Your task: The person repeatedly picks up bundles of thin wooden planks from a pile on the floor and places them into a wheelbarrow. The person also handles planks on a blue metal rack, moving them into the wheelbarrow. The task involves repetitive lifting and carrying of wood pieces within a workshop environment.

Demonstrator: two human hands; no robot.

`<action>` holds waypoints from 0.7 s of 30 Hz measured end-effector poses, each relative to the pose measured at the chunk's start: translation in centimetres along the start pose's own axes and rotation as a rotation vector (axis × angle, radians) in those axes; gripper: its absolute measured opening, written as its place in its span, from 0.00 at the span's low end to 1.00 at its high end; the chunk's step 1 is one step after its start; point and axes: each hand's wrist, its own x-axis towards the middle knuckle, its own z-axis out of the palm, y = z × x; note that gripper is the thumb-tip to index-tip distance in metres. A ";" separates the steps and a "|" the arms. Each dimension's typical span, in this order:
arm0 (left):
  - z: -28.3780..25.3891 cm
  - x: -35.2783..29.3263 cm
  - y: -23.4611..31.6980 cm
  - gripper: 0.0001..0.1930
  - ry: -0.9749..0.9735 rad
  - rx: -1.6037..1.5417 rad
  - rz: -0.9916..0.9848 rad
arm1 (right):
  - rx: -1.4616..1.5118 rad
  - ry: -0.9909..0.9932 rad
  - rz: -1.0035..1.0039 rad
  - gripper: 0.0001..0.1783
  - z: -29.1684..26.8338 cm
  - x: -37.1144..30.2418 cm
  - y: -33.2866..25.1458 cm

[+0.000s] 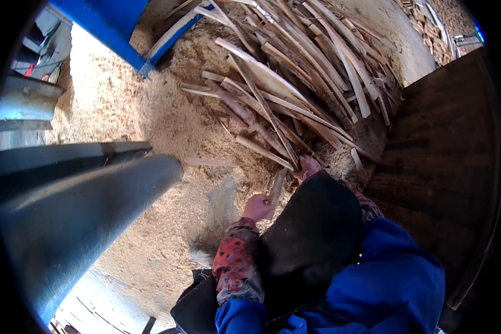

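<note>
My left hand (259, 207) is closed on the near end of a short, flat wood strip (278, 182) that points up and away from it. A little farther off and to the right, my right hand (309, 167) has its fingers curled at the near end of a long, thin wood slat (267, 111). That slat slants across a heap of rough wood offcuts (317, 61), some with bark along an edge. Part of my right hand is hidden behind my dark-clad knee (320, 214). Patterned red sleeve covers (236, 253) are over my forearms.
Sawdust (172, 234) covers the ground. On the left a large grey metal duct or chute (94, 206) juts inward. A blue metal frame (108, 33) stands at the far left. Along the right is a dark brown panel (434, 161). More wood pieces (428, 28) lie at the far right.
</note>
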 end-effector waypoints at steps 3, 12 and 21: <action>-7.3 -0.4 2.7 0.22 -0.184 -0.143 -0.060 | 0.231 0.481 -0.261 0.32 6.2 -0.2 5.4; -17.4 -4.2 3.9 0.17 0.024 -0.623 -0.031 | 0.285 0.264 -0.304 0.25 -9.1 -4.6 -1.9; -9.7 4.6 4.6 0.13 0.324 -0.746 0.067 | 0.091 0.738 -0.165 0.38 -19.9 5.0 3.4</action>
